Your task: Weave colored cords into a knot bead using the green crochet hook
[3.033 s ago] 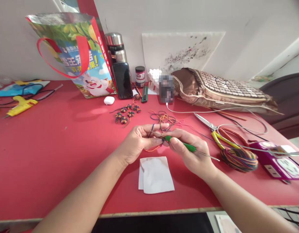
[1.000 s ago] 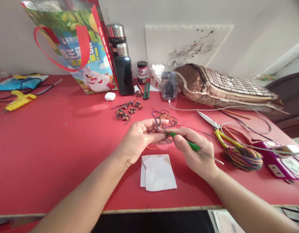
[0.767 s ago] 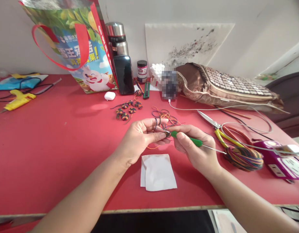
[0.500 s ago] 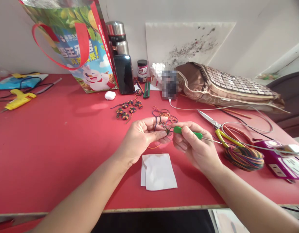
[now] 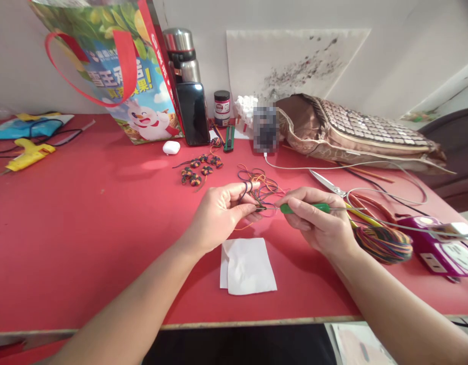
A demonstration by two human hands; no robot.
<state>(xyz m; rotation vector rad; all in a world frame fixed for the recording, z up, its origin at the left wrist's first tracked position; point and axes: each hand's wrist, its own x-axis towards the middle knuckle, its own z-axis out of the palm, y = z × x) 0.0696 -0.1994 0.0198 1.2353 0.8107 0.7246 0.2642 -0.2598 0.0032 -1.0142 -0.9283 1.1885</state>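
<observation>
Between thumb and fingers, my left hand (image 5: 226, 210) pinches a small piece of dark crochet work (image 5: 260, 208), with dark yarn looped around a finger. My right hand (image 5: 317, 215) grips the green handle of a crochet hook (image 5: 306, 208); its thin metal shaft points left and reaches the crochet work. Whether the hook tip is inside a stitch is too small to tell. Loose multicoloured yarn (image 5: 266, 187) lies in tangled loops just behind my hands. Under them on the red table lies a folded white cloth or tissue (image 5: 251, 268).
Several small crocheted pieces (image 5: 198, 170) lie beyond my left hand. To the right are scissors (image 5: 332, 185), a yarn skein (image 5: 386, 243) and a purple power strip (image 5: 439, 248). A phone (image 5: 193, 114) leans near a bag (image 5: 115, 76); a yellow glue gun (image 5: 28, 156) lies far left.
My right hand has moved a little to the right with the crochet hook, showing more shaft near the crochet work. My left hand stays nearly where it was.
</observation>
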